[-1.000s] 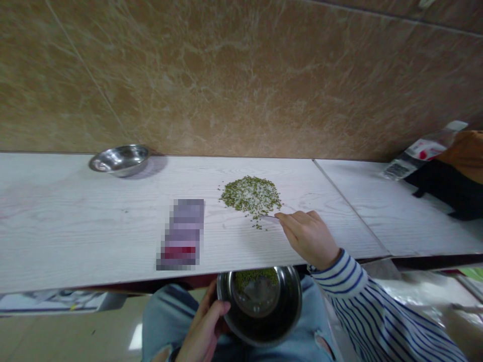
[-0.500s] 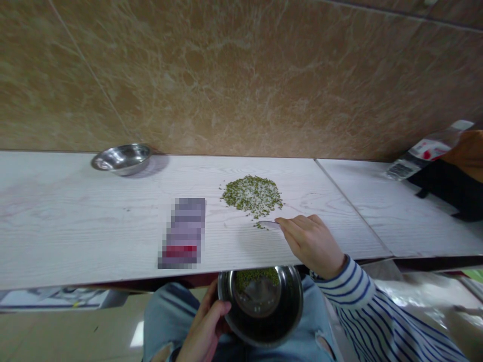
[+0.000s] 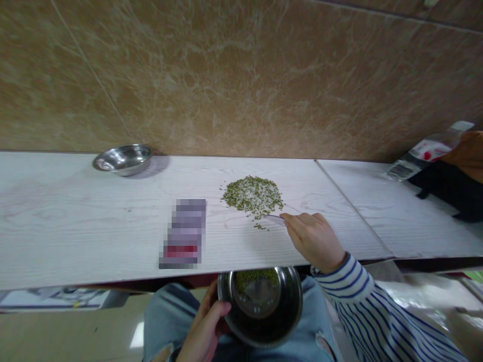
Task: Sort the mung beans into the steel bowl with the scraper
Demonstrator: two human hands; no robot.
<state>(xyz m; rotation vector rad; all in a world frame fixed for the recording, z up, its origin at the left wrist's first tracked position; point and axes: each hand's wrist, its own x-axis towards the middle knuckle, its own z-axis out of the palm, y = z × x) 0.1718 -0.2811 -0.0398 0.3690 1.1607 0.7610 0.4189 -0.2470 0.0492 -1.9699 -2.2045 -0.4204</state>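
My right hand [image 3: 315, 239] is closed on a metal spoon [image 3: 274, 219], with most of its handle hidden in the fingers. The spoon's tip is at the near edge of a spread-out pile of small green beans [image 3: 251, 193], which look like mung beans. A few stray beans [image 3: 260, 227] lie just nearer than the tip. Below the table edge, my left hand [image 3: 207, 322] grips the rim of a steel bowl [image 3: 264, 337], thumb on the near side. The bowl is tilted, and green beans [image 3: 256, 275] have gathered at its far side.
A shallow steel bowl [image 3: 124, 160] stands at the back left by the marbled wall [image 3: 226, 75]. A blurred-out flat object [image 3: 184, 234] lies left of the pile. At the far right are a clear plastic bottle [image 3: 426, 151] and a black and brown bag [image 3: 453, 186].
My right hand and the spoon have moved slightly right and away from me, off the stray beans to the pile's edge. My left hand and its bowl have stayed put.
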